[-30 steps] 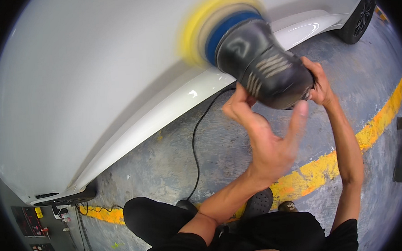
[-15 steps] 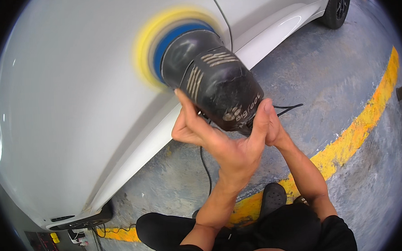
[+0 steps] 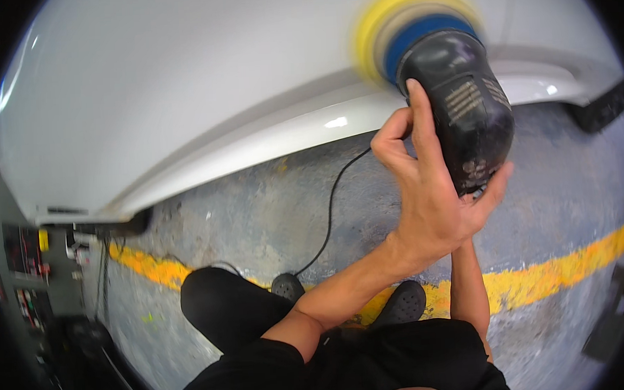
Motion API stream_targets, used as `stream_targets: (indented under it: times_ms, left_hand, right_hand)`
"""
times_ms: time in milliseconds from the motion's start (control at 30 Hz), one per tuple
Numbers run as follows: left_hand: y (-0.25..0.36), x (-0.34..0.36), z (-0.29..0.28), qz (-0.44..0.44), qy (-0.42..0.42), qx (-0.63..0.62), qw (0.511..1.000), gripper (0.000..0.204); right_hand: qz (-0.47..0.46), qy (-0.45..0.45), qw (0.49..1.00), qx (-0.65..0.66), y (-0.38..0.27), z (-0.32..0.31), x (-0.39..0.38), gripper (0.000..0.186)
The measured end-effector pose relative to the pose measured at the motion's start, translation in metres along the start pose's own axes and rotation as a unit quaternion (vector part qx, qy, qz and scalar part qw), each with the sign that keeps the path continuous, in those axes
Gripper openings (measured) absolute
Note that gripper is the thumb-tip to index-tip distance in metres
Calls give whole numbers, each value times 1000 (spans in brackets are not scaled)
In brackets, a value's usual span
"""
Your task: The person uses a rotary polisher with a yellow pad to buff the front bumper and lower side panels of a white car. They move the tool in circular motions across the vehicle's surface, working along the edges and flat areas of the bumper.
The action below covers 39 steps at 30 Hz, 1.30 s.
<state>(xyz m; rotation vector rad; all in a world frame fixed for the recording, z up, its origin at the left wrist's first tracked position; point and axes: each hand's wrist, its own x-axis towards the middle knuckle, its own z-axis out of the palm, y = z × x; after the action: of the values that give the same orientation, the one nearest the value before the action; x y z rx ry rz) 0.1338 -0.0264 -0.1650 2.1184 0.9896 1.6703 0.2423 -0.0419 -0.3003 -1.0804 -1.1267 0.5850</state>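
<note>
A black polisher (image 3: 466,109) with a blue backing plate (image 3: 423,35) lies against the white car's side, low on the panel above the sill. Its yellow foam pad (image 3: 377,32) is blurred at the rim. My left hand (image 3: 431,182) is closed around the polisher's body from the left and below, with the index finger stretched along its side and the thumb at its tail. My right hand (image 3: 464,247) is at the tail end, mostly covered by the left hand and the polisher, its fingers hidden. A black cord (image 3: 334,194) trails down to the floor.
The white car body (image 3: 199,67) fills the upper part, with wheels at the lower left and far right. A yellow stripe (image 3: 542,282) crosses the grey floor under my dark clogs (image 3: 402,303). Dark objects (image 3: 611,313) stand at the right; tools and shelves (image 3: 29,259) at the left.
My view has turned, and the polisher with both hands now appears further right and higher in it. The polisher stands more upright, and more of the cord and both clogs show.
</note>
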Motion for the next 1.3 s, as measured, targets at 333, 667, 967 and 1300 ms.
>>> stream_targets:
  times_ms: [333, 667, 967, 1300]
  left_hand:
    - [-43, -18, -100, -45, 181, 20, 982, 118]
    - [-96, -21, -200, -123, 375, -62, 917, 98]
    - [-128, -46, -237, -269, 462, -295, 792, 73]
    - [-155, -47, -276, -279, 505, -404, 710, 68]
  right_hand:
    - [-94, -179, 975, -87, -17, 100, -10, 68]
    - [-159, -295, 931, -144, -60, 194, -6, 91]
    - [-261, -361, 814, -373, -116, 236, 20, 85]
    - [-317, -376, 729, -476, -167, 291, 17, 83]
